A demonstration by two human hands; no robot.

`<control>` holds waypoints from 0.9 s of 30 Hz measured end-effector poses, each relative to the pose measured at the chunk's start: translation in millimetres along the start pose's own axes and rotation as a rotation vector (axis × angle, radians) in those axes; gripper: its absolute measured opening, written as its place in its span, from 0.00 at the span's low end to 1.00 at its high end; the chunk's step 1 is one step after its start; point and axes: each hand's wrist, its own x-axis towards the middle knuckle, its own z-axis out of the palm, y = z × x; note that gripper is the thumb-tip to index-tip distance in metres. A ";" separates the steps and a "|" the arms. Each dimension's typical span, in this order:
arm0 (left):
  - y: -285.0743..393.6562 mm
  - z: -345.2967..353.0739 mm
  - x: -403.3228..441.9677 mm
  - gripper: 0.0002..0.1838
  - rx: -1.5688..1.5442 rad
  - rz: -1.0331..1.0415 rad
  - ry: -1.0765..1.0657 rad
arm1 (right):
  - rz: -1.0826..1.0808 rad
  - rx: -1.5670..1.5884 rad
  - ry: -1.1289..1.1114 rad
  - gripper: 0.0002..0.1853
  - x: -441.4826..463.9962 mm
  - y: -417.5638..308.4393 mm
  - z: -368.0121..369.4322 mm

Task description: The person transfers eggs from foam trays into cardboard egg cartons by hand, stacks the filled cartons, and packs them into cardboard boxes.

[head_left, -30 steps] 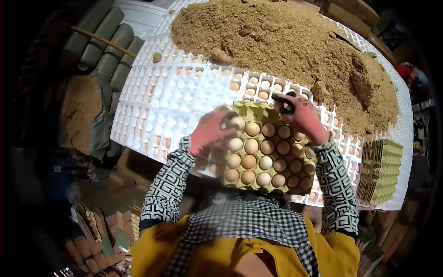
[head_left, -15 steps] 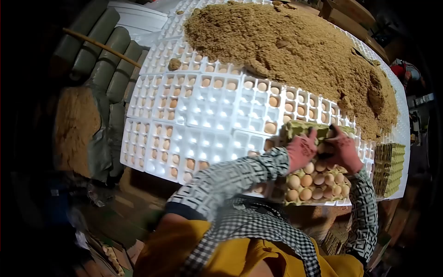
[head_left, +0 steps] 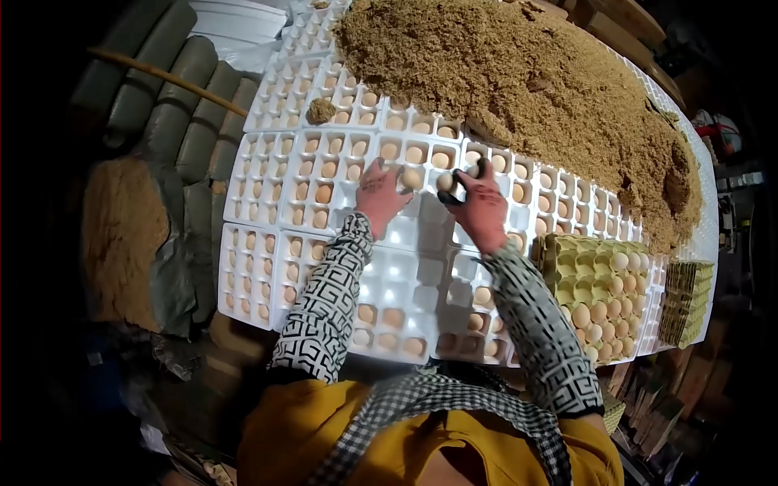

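My left hand (head_left: 382,194), in a pink glove with dark fingertips, grips an egg (head_left: 412,178) over the white foam trays (head_left: 405,231). Just to its right, my right hand (head_left: 481,207), gloved alike, has its fingers closed on another egg (head_left: 445,183). Both hands are above a foam tray whose back pockets hold eggs. Right of my right forearm, a yellow-green egg tray (head_left: 571,271) rests on the foam trays, with bare pockets at its left and back and many eggs at its right and front.
A large heap of brown grainy material (head_left: 519,73) covers the back of the table. A stack of egg trays (head_left: 686,304) stands at the right. Grey rolled bundles (head_left: 174,97) and a wooden stick (head_left: 162,74) lie at the left. Someone in red (head_left: 713,130) is at the far right.
Both hands have moved left from the yellow-green tray to the foam trays, each now with an egg. The yellow-green tray stays at the right, with more bare pockets showing.
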 end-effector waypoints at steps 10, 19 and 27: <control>-48.2 19.7 -14.1 0.21 -0.349 0.210 0.548 | -0.526 -0.092 -0.187 0.16 -10.2 -18.5 73.6; -10.8 28.9 -18.0 0.21 -0.208 0.359 0.458 | -0.223 0.324 0.042 0.29 -48.9 41.9 -66.2; 220.9 53.5 -56.2 0.22 -0.493 0.745 0.161 | 0.471 -0.094 0.212 0.15 -154.6 225.2 -276.8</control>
